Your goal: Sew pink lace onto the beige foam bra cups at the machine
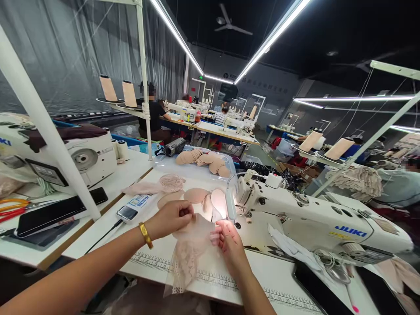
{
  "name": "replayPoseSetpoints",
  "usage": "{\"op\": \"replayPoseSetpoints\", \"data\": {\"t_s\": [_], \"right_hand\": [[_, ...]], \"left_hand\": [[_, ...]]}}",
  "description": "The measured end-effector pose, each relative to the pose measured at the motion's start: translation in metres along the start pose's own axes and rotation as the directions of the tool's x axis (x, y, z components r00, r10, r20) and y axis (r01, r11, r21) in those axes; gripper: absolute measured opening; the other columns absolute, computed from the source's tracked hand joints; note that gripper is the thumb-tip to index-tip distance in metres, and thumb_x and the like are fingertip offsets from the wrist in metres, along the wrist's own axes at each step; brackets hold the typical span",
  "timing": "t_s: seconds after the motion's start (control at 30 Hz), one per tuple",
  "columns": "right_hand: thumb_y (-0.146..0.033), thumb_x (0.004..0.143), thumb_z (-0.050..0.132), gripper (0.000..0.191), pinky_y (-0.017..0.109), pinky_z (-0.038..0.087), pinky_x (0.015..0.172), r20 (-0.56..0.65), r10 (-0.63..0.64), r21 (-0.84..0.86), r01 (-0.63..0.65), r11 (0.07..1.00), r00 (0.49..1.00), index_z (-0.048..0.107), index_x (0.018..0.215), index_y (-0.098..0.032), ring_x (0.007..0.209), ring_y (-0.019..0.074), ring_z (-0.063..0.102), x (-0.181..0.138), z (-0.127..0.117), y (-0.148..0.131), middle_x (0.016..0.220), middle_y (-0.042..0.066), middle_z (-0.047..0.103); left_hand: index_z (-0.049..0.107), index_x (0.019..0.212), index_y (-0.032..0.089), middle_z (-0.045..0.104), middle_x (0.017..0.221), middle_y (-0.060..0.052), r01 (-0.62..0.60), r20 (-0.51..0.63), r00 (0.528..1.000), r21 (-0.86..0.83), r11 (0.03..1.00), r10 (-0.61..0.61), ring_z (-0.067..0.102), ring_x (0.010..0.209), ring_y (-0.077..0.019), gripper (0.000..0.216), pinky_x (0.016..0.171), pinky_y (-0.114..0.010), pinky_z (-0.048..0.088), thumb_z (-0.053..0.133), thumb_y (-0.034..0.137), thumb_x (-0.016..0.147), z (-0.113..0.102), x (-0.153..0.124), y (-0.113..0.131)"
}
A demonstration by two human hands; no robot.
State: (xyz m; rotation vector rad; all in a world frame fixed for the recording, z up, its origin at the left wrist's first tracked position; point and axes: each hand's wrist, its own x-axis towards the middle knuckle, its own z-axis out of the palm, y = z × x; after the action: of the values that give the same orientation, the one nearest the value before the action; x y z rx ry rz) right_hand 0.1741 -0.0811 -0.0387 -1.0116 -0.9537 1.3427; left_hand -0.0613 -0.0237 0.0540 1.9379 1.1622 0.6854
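Observation:
My left hand [172, 216] is closed in a pinch on the upper edge of a piece of pale pink lace fabric [187, 258] that lies on the white sewing table [157, 267] and hangs over its front edge. My right hand [228, 240] grips the same lace at its right side, close to the needle of the white JUKI sewing machine [311, 218]. The machine's lamp lights the fingers brightly. Beige foam cups [197, 195] lie just beyond my hands.
A clear tray with more beige cups [205, 158] stands farther back. A phone [126, 213] lies to the left. Another sewing machine [85, 157], scissors [13, 209] and a dark tablet [55, 212] are on the left table. A white pole [49, 127] rises there. Other people sit at distant tables.

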Motion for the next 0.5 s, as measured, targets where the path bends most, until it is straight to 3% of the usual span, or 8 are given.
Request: {"op": "replayPoseSetpoints", "data": {"t_s": [0.13,0.23,0.3,0.37,0.4,0.43,0.5], "right_hand": [[-0.059,0.086,0.074,0.051,0.030,0.053,0.074,0.020,-0.107,-0.197,0.109,0.974,0.994,0.059,0.116,-0.021,0.077,0.0178,0.065,-0.011,0.002,-0.006,0.087,0.002,0.066],[-0.046,0.093,0.068,0.036,0.027,0.051,0.071,0.120,-0.215,-0.450,0.246,0.858,0.969,0.058,0.118,-0.023,0.075,0.0166,0.063,-0.026,0.009,-0.015,0.085,0.001,0.065],[-0.038,0.098,0.060,0.026,0.026,0.052,0.072,0.257,-0.269,-0.580,0.371,0.725,0.928,0.058,0.121,-0.025,0.077,0.0167,0.064,-0.037,0.012,-0.023,0.089,0.002,0.068],[-0.031,0.100,0.057,0.023,0.026,0.054,0.075,0.416,-0.294,-0.639,0.506,0.579,0.861,0.058,0.122,-0.027,0.081,0.0172,0.067,-0.046,0.012,-0.031,0.095,0.002,0.070],[-0.029,0.100,0.056,0.023,0.026,0.055,0.076,0.477,-0.304,-0.648,0.563,0.513,0.825,0.058,0.123,-0.029,0.083,0.0174,0.069,-0.049,0.011,-0.035,0.098,0.002,0.071],[-0.028,0.101,0.054,0.023,0.026,0.056,0.077,0.521,-0.321,-0.649,0.612,0.452,0.791,0.058,0.123,-0.029,0.084,0.0176,0.070,-0.051,0.009,-0.040,0.101,0.002,0.072],[-0.029,0.104,0.051,0.021,0.025,0.057,0.076,0.561,-0.400,-0.649,0.685,0.331,0.725,0.056,0.124,-0.029,0.085,0.0175,0.071,-0.050,0.005,-0.051,0.101,0.002,0.073]], "left_hand": [[0.062,0.077,0.018,0.063,0.072,0.000,-0.014,0.048,0.999,0.115,0.993,0.009,0.058,0.069,-0.0186,0.019,0.062,-0.027,0.042,0.055,0.034,0.084,0.021,0.000,0.005],[0.066,0.104,0.018,0.070,0.107,-0.006,-0.171,0.154,0.978,0.183,0.968,0.144,0.064,0.098,-0.0251,0.028,0.085,-0.035,0.050,0.062,0.037,0.083,0.024,0.001,0.013],[0.060,0.123,0.021,0.064,0.127,-0.008,-0.329,0.318,0.905,0.099,0.939,0.283,0.059,0.116,-0.0285,0.052,0.099,-0.038,0.048,0.074,0.042,0.077,0.025,-0.001,0.020],[0.060,0.119,0.023,0.067,0.118,-0.004,-0.389,0.497,0.801,0.011,0.921,0.332,0.062,0.112,-0.0264,0.056,0.097,-0.036,0.050,0.082,0.041,0.071,0.027,-0.004,0.026],[0.062,0.111,0.023,0.069,0.107,-0.001,-0.375,0.550,0.776,0.009,0.927,0.309,0.064,0.105,-0.0242,0.048,0.091,-0.033,0.052,0.083,0.038,0.070,0.028,-0.005,0.028],[0.062,0.103,0.023,0.068,0.096,0.002,-0.352,0.573,0.774,0.032,0.935,0.271,0.064,0.099,-0.0222,0.040,0.085,-0.030,0.052,0.083,0.034,0.071,0.028,-0.006,0.029],[0.061,0.093,0.023,0.065,0.082,0.005,-0.324,0.536,0.816,0.118,0.939,0.215,0.062,0.095,-0.0206,0.029,0.078,-0.026,0.050,0.082,0.028,0.073,0.027,-0.007,0.029]]}}
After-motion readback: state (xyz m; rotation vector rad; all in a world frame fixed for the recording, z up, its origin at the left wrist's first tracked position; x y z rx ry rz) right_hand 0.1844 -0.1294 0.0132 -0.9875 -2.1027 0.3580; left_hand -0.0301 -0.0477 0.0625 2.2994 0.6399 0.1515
